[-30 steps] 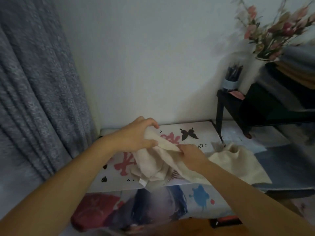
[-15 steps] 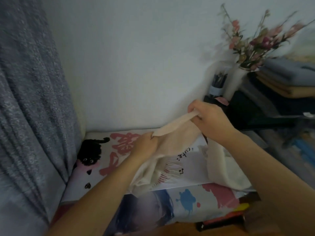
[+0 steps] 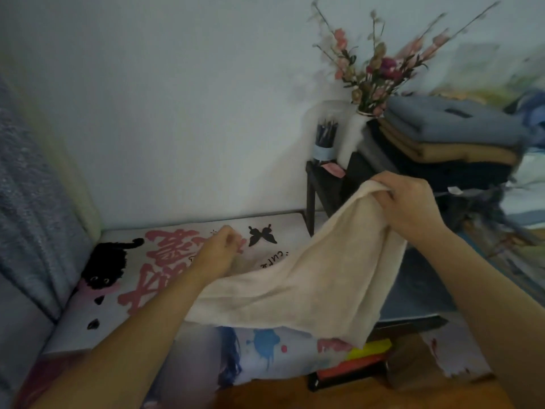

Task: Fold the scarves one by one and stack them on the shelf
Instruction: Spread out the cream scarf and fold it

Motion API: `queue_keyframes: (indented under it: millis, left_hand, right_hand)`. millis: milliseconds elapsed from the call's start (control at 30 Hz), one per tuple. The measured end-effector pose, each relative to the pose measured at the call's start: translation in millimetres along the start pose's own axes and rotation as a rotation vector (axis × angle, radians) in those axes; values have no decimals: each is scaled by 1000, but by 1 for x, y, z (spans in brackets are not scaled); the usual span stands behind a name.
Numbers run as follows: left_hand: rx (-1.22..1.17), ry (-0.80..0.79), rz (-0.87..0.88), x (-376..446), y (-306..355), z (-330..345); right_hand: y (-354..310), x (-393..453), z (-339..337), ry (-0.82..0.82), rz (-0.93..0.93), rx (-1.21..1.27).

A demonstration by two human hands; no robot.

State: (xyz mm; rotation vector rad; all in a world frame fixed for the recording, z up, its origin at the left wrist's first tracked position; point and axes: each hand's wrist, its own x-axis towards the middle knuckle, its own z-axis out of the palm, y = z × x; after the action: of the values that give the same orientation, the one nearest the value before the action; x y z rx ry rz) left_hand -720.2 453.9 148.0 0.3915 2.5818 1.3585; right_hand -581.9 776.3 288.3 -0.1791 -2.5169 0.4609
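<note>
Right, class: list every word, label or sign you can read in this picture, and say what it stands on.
"cute": small black handwriting, seen upside down, on the white printed board beside the cream scarf; partly covered, so the reading is uncertain.
Large pink characters on the same board: upside down and partly hidden by the left hand, not readable.
White tag near the right hand: too blurred.

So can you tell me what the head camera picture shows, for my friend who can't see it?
Two bare hands hold up a cream scarf over a white table with pink writing: the right hand grips its raised end, the left hand holds the lower end. On the right, folded scarves sit stacked on a black shelf beside a vase of pink flowers.
</note>
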Motion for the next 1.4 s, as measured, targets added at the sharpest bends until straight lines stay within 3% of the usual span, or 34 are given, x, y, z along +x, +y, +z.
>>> queue_keyframes:
  millis: [133,167,233,333,433,500,533,633,733,833,933,967,1000,1100,1167,1200,1233,1300,1333,1367,1400]
  left_hand:
    - [53,-377,159,-24,73,57]
    - [67,-364,223,-27,90,74]
    - [35,-194,288,-25,112,93]
    - [133,44,180,-16,106,94]
    - [83,175,27,-16,87,76]
    - [27,142,71,-23,90,67]
    - [41,89,134,-28,99,64]
    - [81,-49,346,-49,129,57]
    - [142,-65,357,-63,128,49]
    - [119,-254,69,-72,72,33]
    - [252,-187,-147,-81,-13,9]
    - [230,-122,-187,-86,-36,-1]
    - [121,-36,-240,-88,-57,-11]
    - [-301,401,-317,-85,-90,-46]
    - [-158,567,-185,-72,-92,-70]
    - [-23,513,-92,-67,-90,-83]
    - [188,352,-31,-61,-88,-99]
    - [684,-94,45,-48,-99,-129]
    - [885,-214,36,-39,-106,-146]
    - [980,-167,17,-27,-106,-165]
    - [951,5,-50,-13,-96,-186]
  right_hand:
    - [5,0,2,-102,-103,11]
    - [3,3,0,-101,-136,18]
    - [1,7,-8,-75,-206,42]
    - [13,13,-26,-29,-216,-1]
    - [39,10,-33,-176,-74,-273]
    - [40,1,-28,-343,15,-509]
    - [29,-5,-20,-422,5,-492]
    - [-29,-29,26,-591,-95,-33]
    - [-51,-37,60,-479,-19,115]
    - [-46,-24,49,-245,176,324]
    - [-50,-16,34,-144,203,407]
    - [-52,-15,34,-207,184,380]
    - [-54,-17,38,-372,153,317]
    - [-61,-30,66,-1055,47,-37]
    - [-61,-36,96,-1246,57,-179]
    - [-57,-34,114,-1254,41,-267]
    - [-55,-30,129,-1212,6,-343]
    - [-46,-15,154,-1018,17,-467]
    - [-44,-2,161,-888,65,-498]
    - [-46,13,163,-769,111,-520]
    - [-52,31,159,-643,130,-529]
